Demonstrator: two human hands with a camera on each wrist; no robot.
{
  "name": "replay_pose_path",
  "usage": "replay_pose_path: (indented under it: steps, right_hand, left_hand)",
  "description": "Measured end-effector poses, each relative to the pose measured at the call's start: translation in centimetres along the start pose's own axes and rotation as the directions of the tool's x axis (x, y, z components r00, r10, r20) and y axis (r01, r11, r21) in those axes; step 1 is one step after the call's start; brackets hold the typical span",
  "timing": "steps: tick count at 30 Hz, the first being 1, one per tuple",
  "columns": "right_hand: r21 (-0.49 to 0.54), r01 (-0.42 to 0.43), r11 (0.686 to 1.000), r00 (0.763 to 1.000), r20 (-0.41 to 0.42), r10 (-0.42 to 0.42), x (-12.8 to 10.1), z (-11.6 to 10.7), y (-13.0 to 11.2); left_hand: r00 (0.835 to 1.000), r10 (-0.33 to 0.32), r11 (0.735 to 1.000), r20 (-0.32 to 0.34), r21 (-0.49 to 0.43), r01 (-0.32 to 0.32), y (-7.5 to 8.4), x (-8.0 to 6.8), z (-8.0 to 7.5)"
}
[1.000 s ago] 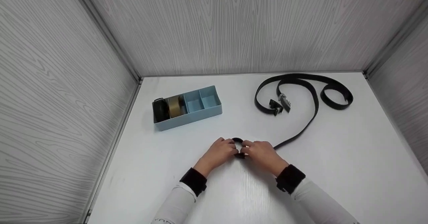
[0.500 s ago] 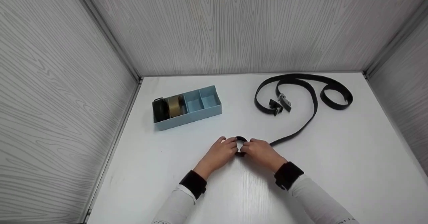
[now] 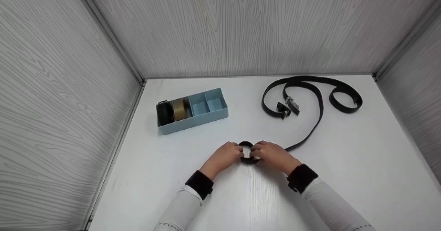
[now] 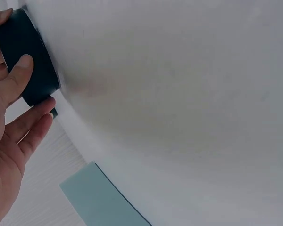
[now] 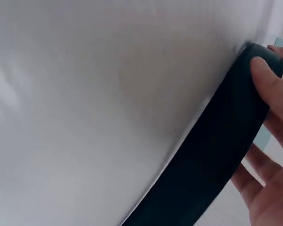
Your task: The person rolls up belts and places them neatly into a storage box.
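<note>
A black belt [image 3: 305,139] stands on edge and is wound at its near end into a round coil [image 3: 246,143]. My left hand [image 3: 225,156] holds the coil's left side; in the left wrist view the thumb lies on the coil's outer face [image 4: 28,56] with fingertips below. My right hand [image 3: 272,156] pinches the belt at the coil's right side, thumb on the strap's outside [image 5: 217,127] in the right wrist view. From there the strap runs right and back to a silver buckle [image 3: 292,104].
A second black belt [image 3: 267,93] curves at the back right, its tail loosely curled and its buckle [image 3: 284,110] near the first. Back left stands a light-blue divided box [image 3: 194,121] with a rolled black belt [image 3: 165,113] and a rolled tan belt [image 3: 179,110]. Walls border the table.
The right hand has moved slightly left and then back right along the strap. The belt's trailing curve has drawn a little inward to the left. The left hand stays at the coil.
</note>
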State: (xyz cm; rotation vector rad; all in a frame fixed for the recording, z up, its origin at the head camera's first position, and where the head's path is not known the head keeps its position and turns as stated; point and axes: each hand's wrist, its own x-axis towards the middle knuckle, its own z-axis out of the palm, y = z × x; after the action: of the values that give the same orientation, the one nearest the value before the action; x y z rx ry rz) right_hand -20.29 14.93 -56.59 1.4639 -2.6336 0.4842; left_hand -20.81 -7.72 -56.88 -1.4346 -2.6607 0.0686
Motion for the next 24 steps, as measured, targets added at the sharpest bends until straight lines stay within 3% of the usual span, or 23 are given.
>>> replay_pose_path:
  steps: [7, 11, 15, 19, 22, 24]
  right_hand:
    - [-0.179, -0.042, 0.983, 0.994, -0.110, 0.023, 1.1, 1.1, -0.8]
    - [-0.205, -0.078, 0.976, 0.988, -0.145, 0.049, 1.3, 1.5, -1.3]
    - [-0.158, -0.049, 0.986, 0.994, -0.107, 0.032, 1.1, 1.3, -1.1]
    - [-0.038, -0.030, 0.999, 0.999, -0.031, 0.029, 0.6, 0.5, -0.4]
    - [-0.020, -0.020, 1.000, 1.000, -0.009, 0.020, 0.3, 0.3, -0.1]
    - [-0.064, -0.004, 0.998, 1.000, -0.019, 0.003, 0.3, 0.4, -0.1]
  left_hand:
    - [0.994, -0.101, 0.994, 0.041, 0.054, 0.098, 0.4, -0.3, -0.5]
    - [0.994, -0.108, 0.993, 0.026, 0.042, 0.107, 0.7, -0.4, -0.6]
    - [0.996, -0.082, 0.994, 0.022, -0.067, 0.084, 0.4, -0.2, -0.7]
    - [0.995, -0.083, 0.977, 0.059, -0.194, 0.093, 0.0, -0.1, -0.8]
    - [0.994, -0.087, 0.974, 0.067, -0.202, 0.099, -0.1, -0.1, -0.8]
    - [0.994, -0.093, 0.981, 0.060, -0.165, 0.102, 0.2, -0.2, -0.9]
